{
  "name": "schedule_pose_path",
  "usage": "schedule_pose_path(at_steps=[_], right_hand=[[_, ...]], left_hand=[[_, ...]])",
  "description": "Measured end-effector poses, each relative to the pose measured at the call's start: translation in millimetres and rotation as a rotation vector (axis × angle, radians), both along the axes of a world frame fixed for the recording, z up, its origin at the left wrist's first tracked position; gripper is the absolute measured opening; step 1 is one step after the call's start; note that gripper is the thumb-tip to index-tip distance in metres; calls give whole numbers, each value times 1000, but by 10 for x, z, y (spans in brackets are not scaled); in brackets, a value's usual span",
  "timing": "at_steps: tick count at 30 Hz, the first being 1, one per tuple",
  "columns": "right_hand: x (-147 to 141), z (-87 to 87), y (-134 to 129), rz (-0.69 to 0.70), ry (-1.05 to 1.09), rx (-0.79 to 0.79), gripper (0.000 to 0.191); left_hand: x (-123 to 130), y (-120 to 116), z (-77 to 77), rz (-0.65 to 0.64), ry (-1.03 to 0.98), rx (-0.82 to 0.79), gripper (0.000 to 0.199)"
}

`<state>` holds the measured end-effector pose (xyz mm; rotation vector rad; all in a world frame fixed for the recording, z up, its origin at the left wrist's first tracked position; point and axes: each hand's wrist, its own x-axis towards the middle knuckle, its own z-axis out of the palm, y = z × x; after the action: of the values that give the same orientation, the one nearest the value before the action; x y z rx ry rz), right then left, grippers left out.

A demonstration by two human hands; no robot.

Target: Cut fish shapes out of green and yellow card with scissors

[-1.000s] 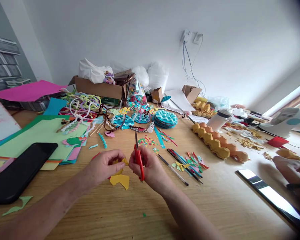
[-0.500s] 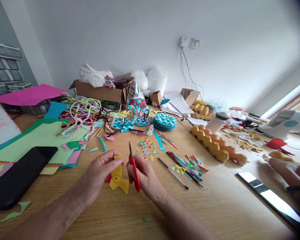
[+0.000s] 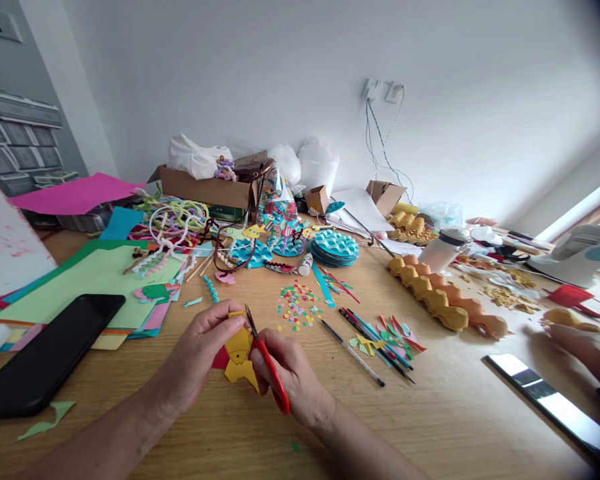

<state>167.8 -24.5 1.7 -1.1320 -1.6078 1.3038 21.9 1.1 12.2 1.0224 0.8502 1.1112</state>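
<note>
My left hand [image 3: 214,347] pinches a yellow paper cutout [image 3: 239,348] with a drawn outline and a small dark dot, shaped somewhat like a fish. A piece of red paper [image 3: 220,359] shows behind it, under my fingers. In my right hand [image 3: 294,373] is a pair of scissors [image 3: 274,377] with red handles. Their dark blades tilt up and left, with the tips beside the upper right edge of the yellow paper. Whether the blades touch the paper I cannot tell.
Confetti dots [image 3: 298,303], pens [image 3: 353,352] and paper scraps [image 3: 399,337] lie beyond my right hand. At left are a black phone [image 3: 55,353] and green paper sheets [image 3: 80,277]. Egg carton strips [image 3: 427,293] and another person's hand [image 3: 577,347] are at right.
The scissors have tipped leftward, bringing their blades to the top edge of the yellow paper. My left hand keeps its hold. The whole view has shifted slightly.
</note>
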Motion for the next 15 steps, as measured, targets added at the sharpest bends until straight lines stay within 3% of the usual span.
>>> schedule_pose_path(at_steps=[15], right_hand=[[-11,-70,11,-25,14,-56,33]], left_hand=[[15,-29,-8,-16,65,41,13]])
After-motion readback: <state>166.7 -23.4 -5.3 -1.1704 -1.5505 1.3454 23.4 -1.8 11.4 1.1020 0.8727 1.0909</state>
